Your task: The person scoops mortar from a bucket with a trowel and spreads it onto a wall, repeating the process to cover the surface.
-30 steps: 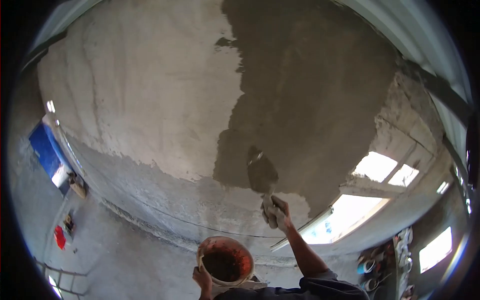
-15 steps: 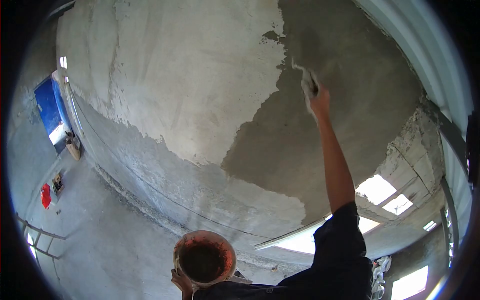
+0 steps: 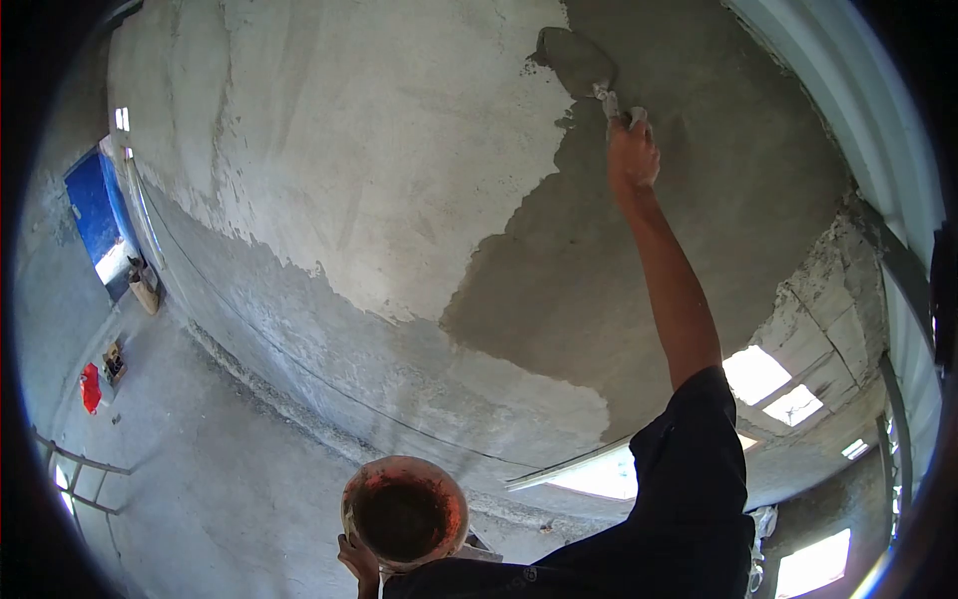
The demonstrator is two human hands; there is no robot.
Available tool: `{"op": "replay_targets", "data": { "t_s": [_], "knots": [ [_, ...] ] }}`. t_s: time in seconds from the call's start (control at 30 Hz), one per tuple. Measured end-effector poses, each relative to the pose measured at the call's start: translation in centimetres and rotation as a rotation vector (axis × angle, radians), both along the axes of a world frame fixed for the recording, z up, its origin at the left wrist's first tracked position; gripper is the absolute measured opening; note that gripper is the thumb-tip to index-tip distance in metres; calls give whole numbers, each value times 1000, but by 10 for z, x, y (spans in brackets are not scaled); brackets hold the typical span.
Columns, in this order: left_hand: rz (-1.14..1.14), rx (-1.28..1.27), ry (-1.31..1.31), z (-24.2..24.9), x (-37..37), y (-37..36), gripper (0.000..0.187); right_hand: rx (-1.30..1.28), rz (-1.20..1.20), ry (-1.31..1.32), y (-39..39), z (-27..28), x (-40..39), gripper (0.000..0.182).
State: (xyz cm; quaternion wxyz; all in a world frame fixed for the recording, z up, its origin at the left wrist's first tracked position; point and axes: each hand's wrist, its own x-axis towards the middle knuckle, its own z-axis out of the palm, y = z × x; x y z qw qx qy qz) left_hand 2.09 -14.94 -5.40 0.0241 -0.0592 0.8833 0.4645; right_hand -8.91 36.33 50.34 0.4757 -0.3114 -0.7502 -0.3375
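Two occupied hands: a trowel [image 3: 577,64] up on the wall, a bucket [image 3: 456,507] held low.
From my remote seat, I see the right hand [image 3: 633,158] closed around the trowel's handle, arm stretched high, the blade lying against the wall where the dark coat [image 3: 559,270] meets the paler surface [image 3: 369,150]. The left hand [image 3: 359,559] grips the bucket's side near the body, its mouth facing up and grey-brown material inside. To work this ragged edge well, I'd want the blade nearly flat with its leading edge slightly lifted, the pressure light and even, and each stroke overlapping the dark coat so no ridge forms. At that reach, I judge a steady wrist and a level bucket matter most.
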Motion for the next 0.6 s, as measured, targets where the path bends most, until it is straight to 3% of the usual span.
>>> {"op": "replay_targets", "data": {
  "t_s": [0.23,0.33,0.4,0.47,0.57,0.6],
  "knots": [
    [24,36,-1,-6,0,3,28,52,-181,-139,10,-2,52,28],
    [37,21,38,-10,0,2,27,54,-66,-38,-17,-4,70,25],
    [-55,-81,149,-10,0,0,27,66,-53,-22,-9,-3,66,26],
    [3,31,20,-2,-2,3,27,70,-41,-2,-2,1,59,26],
    [-49,-63,85,-5,-1,1,27,5,-116,-155,-6,11,36,27],
    [-5,-21,30,-5,-1,1,28,114,-103,-210,-8,14,30,30]
  ]
}}
